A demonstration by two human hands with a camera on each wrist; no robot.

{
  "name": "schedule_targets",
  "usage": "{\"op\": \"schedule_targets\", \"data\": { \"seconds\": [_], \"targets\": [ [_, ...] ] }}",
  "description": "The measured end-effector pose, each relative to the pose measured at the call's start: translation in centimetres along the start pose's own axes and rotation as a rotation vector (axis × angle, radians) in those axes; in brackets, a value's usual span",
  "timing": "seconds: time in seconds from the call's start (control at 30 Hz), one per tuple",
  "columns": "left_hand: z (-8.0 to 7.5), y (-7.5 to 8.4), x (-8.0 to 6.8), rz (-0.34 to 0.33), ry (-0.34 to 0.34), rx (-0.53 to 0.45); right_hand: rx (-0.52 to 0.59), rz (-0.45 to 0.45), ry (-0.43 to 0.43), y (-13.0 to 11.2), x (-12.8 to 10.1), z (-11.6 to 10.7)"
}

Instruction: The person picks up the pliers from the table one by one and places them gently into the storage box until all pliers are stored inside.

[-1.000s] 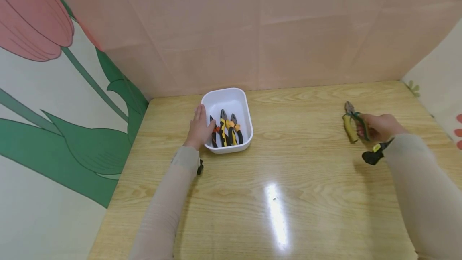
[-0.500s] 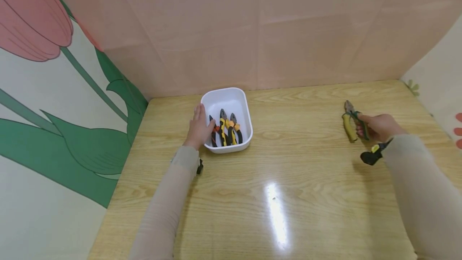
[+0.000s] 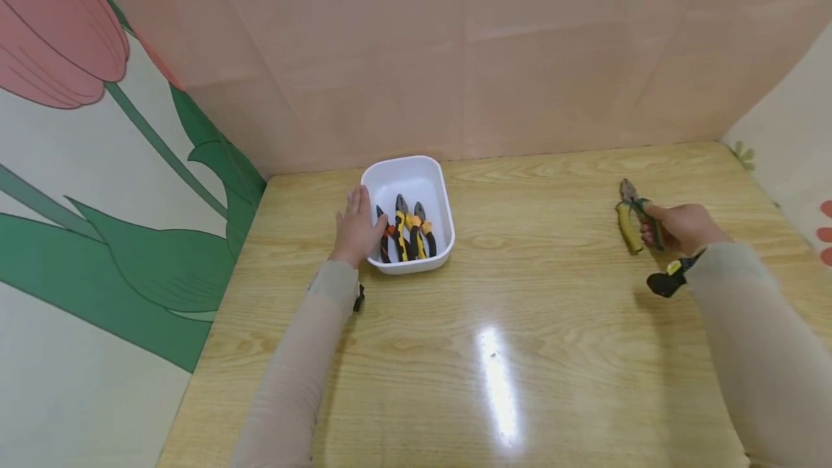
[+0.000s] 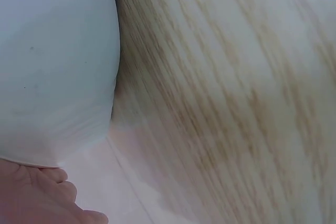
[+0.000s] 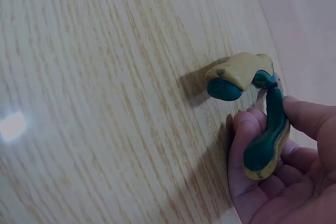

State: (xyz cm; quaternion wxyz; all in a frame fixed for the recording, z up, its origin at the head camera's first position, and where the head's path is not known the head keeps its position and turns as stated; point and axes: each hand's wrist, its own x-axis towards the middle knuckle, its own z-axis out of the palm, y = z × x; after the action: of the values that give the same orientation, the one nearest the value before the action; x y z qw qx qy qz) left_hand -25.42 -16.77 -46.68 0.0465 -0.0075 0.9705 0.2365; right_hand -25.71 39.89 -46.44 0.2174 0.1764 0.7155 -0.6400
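Note:
At the left wall of a white plastic tub [image 3: 444, 201], my left hand [image 3: 357, 231] rests with its fingers along the outside and its thumb over the rim. Inside the tub lie pliers with red and black handles [image 3: 385, 244], pliers with yellow and black handles [image 3: 401, 237] and pliers with orange, yellow and black handles [image 3: 430, 237]. Over at the right, my right hand [image 3: 679, 226] grips one handle of combination pliers [image 3: 627, 219] with green and yellow grips. Their handles are spread, the metal head points away, and the other handle [image 5: 239, 77] hangs free of the fingers.
The wood-grain table [image 3: 533, 251] carries a bright light reflection [image 3: 497, 388] near its front. A pinkish covered wall [image 3: 455, 56] stands along the back edge. The left wall [image 3: 130, 237] has painted flowers, and a pale wall [image 3: 793, 136] borders the right.

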Motion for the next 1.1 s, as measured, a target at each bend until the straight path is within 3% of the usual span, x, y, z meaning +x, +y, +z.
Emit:
{"op": "schedule_targets", "data": {
  "seconds": [0.53, 0.83, 1.1],
  "targets": [
    [-0.3, 0.3, -0.1, -0.013, -0.002, 0.015, -0.019, -0.046, 0.093, 0.3, -0.2, 0.5],
    [-0.1, 0.5, -0.1, -0.021, -0.008, 0.010, -0.114, -0.106, 0.195, 0.9, 0.0, 0.8],
    [-0.1, 0.5, -0.1, -0.028, -0.014, 0.000, -0.089, -0.094, 0.242, 1.3, 0.5, 0.8]
  ]
}}
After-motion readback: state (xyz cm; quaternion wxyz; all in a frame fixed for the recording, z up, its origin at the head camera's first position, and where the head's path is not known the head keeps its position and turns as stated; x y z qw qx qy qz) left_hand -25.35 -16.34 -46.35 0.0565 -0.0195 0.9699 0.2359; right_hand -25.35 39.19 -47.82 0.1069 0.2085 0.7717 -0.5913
